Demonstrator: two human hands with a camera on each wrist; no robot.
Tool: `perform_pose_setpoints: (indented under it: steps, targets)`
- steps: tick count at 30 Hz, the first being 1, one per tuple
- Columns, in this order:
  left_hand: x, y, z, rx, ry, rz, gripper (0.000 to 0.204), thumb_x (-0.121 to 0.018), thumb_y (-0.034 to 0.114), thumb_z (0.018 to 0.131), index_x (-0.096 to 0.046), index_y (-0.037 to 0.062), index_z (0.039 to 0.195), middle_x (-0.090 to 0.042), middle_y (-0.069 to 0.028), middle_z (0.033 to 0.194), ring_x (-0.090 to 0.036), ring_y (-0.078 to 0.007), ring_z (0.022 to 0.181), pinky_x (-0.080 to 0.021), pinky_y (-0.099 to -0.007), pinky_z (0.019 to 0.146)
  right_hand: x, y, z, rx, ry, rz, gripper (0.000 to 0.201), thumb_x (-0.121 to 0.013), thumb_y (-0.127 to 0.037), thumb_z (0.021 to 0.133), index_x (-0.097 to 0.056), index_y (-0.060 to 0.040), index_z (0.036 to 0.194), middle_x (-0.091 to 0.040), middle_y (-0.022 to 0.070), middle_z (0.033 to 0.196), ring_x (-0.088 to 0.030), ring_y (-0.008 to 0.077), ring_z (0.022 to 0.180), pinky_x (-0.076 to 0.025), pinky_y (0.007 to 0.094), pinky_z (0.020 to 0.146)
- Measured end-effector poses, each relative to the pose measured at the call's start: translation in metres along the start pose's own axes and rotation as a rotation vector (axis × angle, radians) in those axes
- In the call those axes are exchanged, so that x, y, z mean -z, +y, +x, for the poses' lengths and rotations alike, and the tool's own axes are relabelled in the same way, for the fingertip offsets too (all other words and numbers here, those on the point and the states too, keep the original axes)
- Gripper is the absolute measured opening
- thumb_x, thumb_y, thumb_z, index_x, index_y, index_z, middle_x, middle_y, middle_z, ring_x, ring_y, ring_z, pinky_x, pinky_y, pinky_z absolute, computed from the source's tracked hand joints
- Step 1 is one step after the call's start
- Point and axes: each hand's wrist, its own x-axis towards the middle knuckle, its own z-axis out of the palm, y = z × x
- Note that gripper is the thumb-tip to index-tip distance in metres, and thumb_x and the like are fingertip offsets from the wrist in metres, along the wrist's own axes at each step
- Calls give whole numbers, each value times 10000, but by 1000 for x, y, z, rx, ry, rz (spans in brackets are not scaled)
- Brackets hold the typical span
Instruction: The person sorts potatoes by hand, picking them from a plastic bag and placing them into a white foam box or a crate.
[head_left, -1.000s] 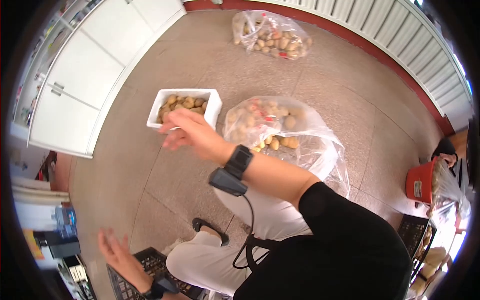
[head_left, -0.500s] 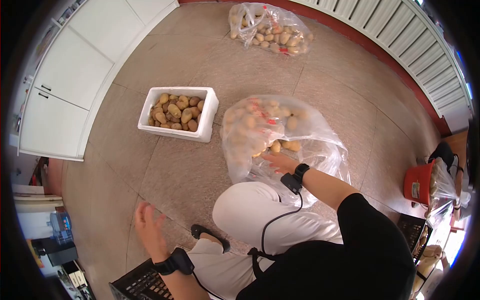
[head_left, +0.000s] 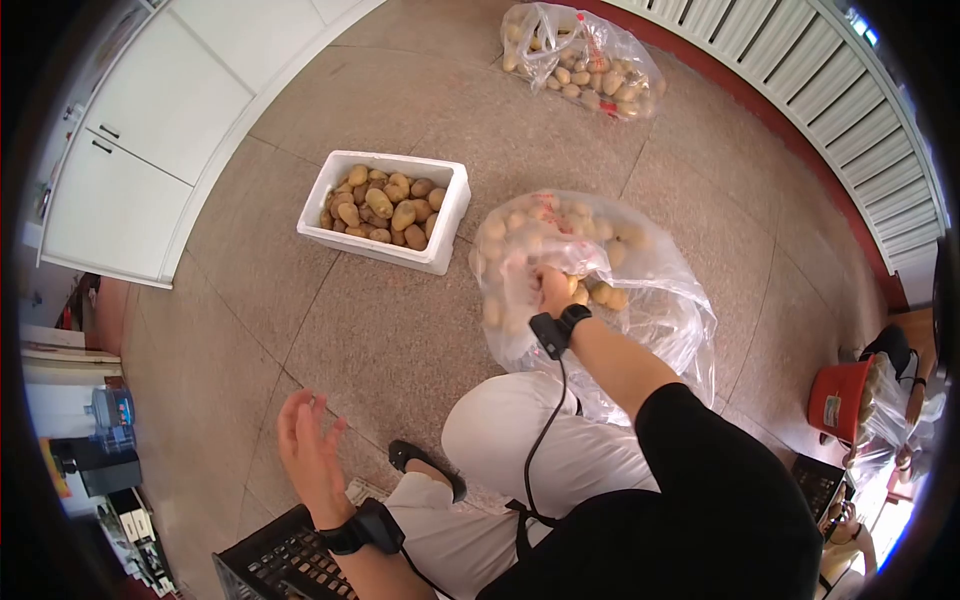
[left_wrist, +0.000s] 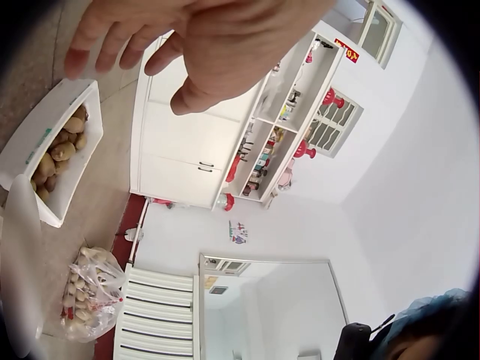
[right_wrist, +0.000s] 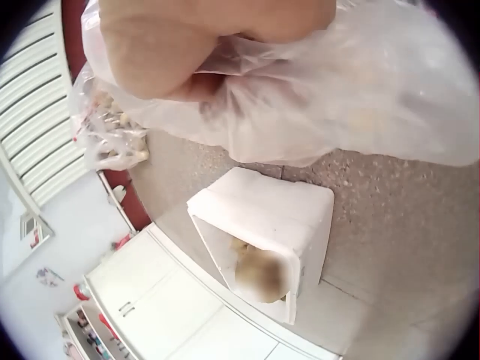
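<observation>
In the head view the right hand (head_left: 553, 292) is at the mouth of a clear plastic bag (head_left: 650, 250) of potatoes. Its curled fingers pinch the film, which puckers under them in the right wrist view, where the hand (right_wrist: 217, 45) fills the top. The left hand (head_left: 312, 450) hangs in the air over the floor, fingers loosely bent and holding nothing; the left wrist view shows that hand (left_wrist: 217, 45) empty too. A white foam box (head_left: 452, 215) of potatoes (head_left: 379, 203) stands on the floor left of the bag.
Another bag of potatoes (head_left: 590, 75) lies near the wall. A black crate (head_left: 290, 550) stands beside the left forearm. At the right are a red bucket (head_left: 838, 400), a dark crate (head_left: 818, 485) and other people's arms. White cabinets (head_left: 150, 110) line the left.
The right hand has moved from over the foam box back to the near bag and now grips its film. The left hand has risen and shifted slightly right, still empty.
</observation>
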Motion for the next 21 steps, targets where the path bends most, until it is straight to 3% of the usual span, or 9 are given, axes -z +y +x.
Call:
perform_pose_setpoints:
  steps: [2,3,6,8,9,11,12,14,21]
  targets:
    - [0,2,-2,-1,6,-17,306,-510,231,902,-473,47,1143,-472,-78,1156,-471,-216,1083,-436,-344,775,28,-4,1,-995,65,981,89,-527,-127,781,-580,-70,738,-475,-14,592,-428,115,473,-349,296,428]
    - [-1,2,-3,-1,3,-20,306,-511,232,902,-474,47,1142,-474,-77,1151,-471,-213,1080,-435,-341,774,26,40,-4,-439,-27,569,78,-521,-108,772,-588,-70,783,-480,24,589,-472,157,509,-392,323,472]
    - [1,1,-6,-13,-7,-33,305,-512,235,901,-474,48,1140,-476,-75,1141,-475,-206,1069,-434,-335,770,83,6,-35,-741,-211,629,180,-520,-104,766,-611,-65,917,-575,100,689,-567,230,645,-461,353,618]
    - [3,0,-8,-32,-17,-42,305,-512,236,901,-475,49,1138,-478,-75,1134,-479,-203,1061,-433,-332,766,109,22,-55,30,-256,-55,195,-504,-126,801,-618,-62,945,-593,74,714,-563,196,630,-457,338,589]
    - [4,0,-9,-27,-16,-49,303,-516,234,899,-475,48,1134,-482,-72,1124,-483,-199,1049,-434,-331,761,115,21,-61,34,-255,-58,195,-504,-126,801,-618,-62,945,-593,74,714,-563,196,630,-457,338,589]
    - [8,-2,-11,-23,-18,-59,300,-519,233,897,-476,47,1129,-486,-70,1113,-488,-195,1038,-436,-329,755,138,10,-72,-471,-278,277,205,-493,-115,807,-604,-61,971,-556,34,672,-551,157,613,-440,299,526]
    - [11,-3,-10,-18,-34,-91,300,-523,230,894,-474,45,1125,-489,-67,1106,-490,-192,1031,-438,-326,749,153,-4,-77,-470,-274,276,205,-493,-115,807,-604,-61,971,-556,34,672,-551,157,613,-440,299,526]
    - [14,-6,-10,-15,-58,-126,299,-528,227,892,-473,44,1122,-492,-65,1098,-492,-189,1023,-440,-322,742,185,-31,-84,-642,-315,375,217,-473,-122,832,-589,-65,1007,-444,-11,561,-474,112,493,-365,276,415]
    - [22,-12,-11,-21,-21,-96,334,-547,235,884,-463,44,1145,-513,-84,1102,-515,-193,1018,-451,-329,740,272,-62,-98,-696,-351,513,146,-445,-148,899,-517,-73,1001,-287,-77,501,-230,43,373,-168,224,343]
